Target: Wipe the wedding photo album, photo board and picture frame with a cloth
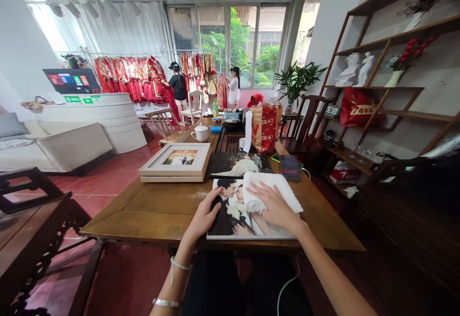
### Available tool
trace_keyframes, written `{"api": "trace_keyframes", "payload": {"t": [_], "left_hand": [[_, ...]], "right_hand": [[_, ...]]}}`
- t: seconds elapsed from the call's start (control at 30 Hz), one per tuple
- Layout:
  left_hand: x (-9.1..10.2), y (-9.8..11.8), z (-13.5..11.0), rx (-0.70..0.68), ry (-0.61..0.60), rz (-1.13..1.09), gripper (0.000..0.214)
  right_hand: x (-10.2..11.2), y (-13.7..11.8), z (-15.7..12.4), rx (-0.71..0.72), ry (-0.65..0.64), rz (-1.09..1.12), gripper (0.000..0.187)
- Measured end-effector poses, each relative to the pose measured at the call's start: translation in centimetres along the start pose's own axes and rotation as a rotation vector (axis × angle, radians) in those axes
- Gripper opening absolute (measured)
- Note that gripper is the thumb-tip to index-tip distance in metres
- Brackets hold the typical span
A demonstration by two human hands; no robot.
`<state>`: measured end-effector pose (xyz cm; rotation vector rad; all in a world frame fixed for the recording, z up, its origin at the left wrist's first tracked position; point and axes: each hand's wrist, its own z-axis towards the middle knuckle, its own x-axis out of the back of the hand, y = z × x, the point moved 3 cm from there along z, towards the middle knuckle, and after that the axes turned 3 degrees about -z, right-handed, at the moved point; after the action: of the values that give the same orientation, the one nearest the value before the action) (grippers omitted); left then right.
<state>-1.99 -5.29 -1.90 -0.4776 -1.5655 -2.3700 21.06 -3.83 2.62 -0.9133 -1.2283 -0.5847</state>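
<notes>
A large wedding photo print (230,220) lies flat at the near edge of the wooden table (158,210). My left hand (204,215) rests on its left edge, fingers curled over the border. My right hand (275,205) lies flat, fingers spread, pressing a folded white cloth (273,186) onto the print's upper right part. Behind it lies a second, darker photo print (239,164).
Stacked light picture frames (176,162) sit to the left, a white teapot (201,134), a red gift bag (265,126) and a phone (290,167) farther back. A shelf unit (388,90) stands right, dark chairs left. Two people stand by a rack of red garments.
</notes>
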Motion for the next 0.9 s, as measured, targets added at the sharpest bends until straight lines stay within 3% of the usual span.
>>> {"api": "trace_keyframes", "payload": {"t": [0.17,0.27,0.33,0.43,0.6,0.7,0.8,0.9], "left_hand": [[0.0,0.0,0.0,-0.004,0.003,0.014,0.045],[0.0,-0.1,0.0,-0.003,0.001,0.023,0.046],[0.0,-0.1,0.0,-0.007,0.002,0.024,0.045],[0.0,-0.1,-0.1,-0.016,0.002,0.02,0.045],[-0.1,-0.1,0.0,-0.007,-0.013,0.027,0.046],[-0.1,-0.2,0.0,0.0,-0.017,0.033,0.046],[-0.1,-0.3,0.0,0.0,-0.013,0.037,0.046],[-0.1,-0.3,0.0,-0.008,-0.006,0.042,0.046]], "right_hand": [[-0.5,-1.9,-8.0,0.028,-0.002,-0.003,0.086],[-0.4,-2.0,-10.3,0.062,-0.017,-0.008,0.089],[-0.3,-1.3,-9.8,0.091,-0.01,-0.019,0.089],[-0.3,0.4,-6.5,0.11,0.007,-0.041,0.085],[0.0,2.8,0.7,-0.007,0.012,-0.02,0.079],[0.4,3.1,3.6,-0.071,0.017,-0.011,0.074],[0.5,2.6,3.8,-0.069,0.011,-0.014,0.072],[0.1,1.1,1.0,-0.008,-0.013,-0.023,0.078]]}}
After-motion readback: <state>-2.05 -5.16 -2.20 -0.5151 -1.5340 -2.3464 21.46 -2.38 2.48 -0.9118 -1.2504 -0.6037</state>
